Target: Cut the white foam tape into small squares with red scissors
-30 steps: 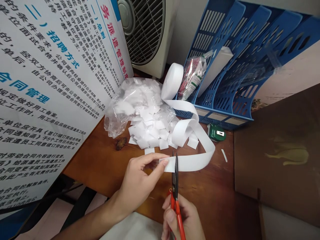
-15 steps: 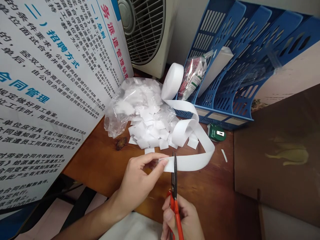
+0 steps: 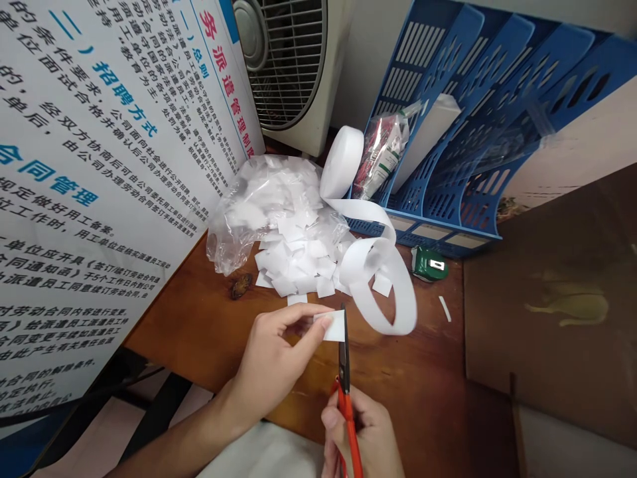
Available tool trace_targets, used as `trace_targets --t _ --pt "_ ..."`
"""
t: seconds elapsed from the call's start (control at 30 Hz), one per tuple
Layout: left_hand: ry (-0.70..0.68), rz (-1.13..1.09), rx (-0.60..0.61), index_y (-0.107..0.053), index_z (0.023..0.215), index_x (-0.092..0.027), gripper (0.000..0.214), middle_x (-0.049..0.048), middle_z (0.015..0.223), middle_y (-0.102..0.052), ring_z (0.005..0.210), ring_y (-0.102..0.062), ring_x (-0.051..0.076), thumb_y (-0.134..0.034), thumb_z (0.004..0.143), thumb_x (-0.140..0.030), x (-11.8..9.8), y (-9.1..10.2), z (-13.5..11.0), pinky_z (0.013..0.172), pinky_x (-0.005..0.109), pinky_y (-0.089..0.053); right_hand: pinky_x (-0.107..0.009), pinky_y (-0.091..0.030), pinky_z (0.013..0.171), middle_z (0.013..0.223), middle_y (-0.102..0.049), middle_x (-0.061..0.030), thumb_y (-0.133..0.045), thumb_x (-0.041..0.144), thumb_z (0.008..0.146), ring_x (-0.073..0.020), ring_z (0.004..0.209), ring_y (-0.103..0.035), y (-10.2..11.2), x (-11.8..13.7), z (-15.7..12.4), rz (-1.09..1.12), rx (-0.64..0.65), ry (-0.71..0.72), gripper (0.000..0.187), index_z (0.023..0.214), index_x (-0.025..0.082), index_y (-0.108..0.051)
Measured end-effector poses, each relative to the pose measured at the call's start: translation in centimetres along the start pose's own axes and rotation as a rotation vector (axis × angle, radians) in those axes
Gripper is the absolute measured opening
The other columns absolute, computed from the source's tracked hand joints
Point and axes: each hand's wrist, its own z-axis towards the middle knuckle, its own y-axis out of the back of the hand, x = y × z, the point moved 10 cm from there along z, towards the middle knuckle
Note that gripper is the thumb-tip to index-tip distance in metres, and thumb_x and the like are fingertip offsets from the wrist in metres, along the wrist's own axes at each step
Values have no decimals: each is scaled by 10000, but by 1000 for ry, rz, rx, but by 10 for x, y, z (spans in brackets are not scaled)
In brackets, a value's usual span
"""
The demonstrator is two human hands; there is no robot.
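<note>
My left hand [image 3: 279, 362] pinches a small white cut piece [image 3: 332, 325] of ribbon between thumb and forefinger. My right hand [image 3: 363, 438] grips red-handled scissors [image 3: 344, 378], blades closed and pointing up just right of that piece. The long white ribbon [image 3: 398, 299] curls free in a loop above the wooden table [image 3: 199, 325], running back to its roll [image 3: 342, 161]. A heap of cut white pieces [image 3: 298, 259] lies behind, partly spilling from a clear plastic bag [image 3: 249, 212].
A printed poster board [image 3: 99, 166] leans at the left. A fan [image 3: 288, 60] stands at the back. Blue file holders [image 3: 472, 133] fill the back right, with a green tape measure [image 3: 428, 263] in front. A brown board [image 3: 552, 299] covers the right side.
The scissors closed and cut through the ribbon. The long part sprang back into a loop to the right, leaving a short piece in my left hand.
</note>
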Motion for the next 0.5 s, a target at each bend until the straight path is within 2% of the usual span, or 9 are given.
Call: trace_targets --t 0.13,0.23,0.37,0.5 --pt "-31 43 9 -804 980 -223 130 26 1009 -824 881 -762 190 -692 966 -286 -1 3 2 794 236 -569 -170 -296 346 429 -516 45 -739 778 725 -72 319 -433 11 7 1 -21 -48 28 615 712 200 -529" --pt "-30 108 52 -749 1081 -232 149 15 938 -808 865 -753 192 -657 988 -303 4 5 5 732 227 -543 -190 -316 378 509 -490 48 -782 673 754 -73 401 -413 43 18 -2 -133 -200 122 520 713 194 -583" --pt "-64 245 57 -656 1070 -230 126 -16 791 -752 607 -663 145 -604 1015 -331 6 14 9 533 218 -411 -214 -344 393 538 -459 41 -802 601 767 -107 473 -393 92 36 -15 -241 -417 249 421 756 209 -648" --pt "-164 394 -1 -589 1028 -224 101 -43 789 -743 343 -398 62 -558 1037 -320 -11 26 20 430 232 -265 -235 -419 441 607 -598 4 -752 600 819 -142 506 -488 125 53 -30 -307 -580 321 387 800 224 -666"
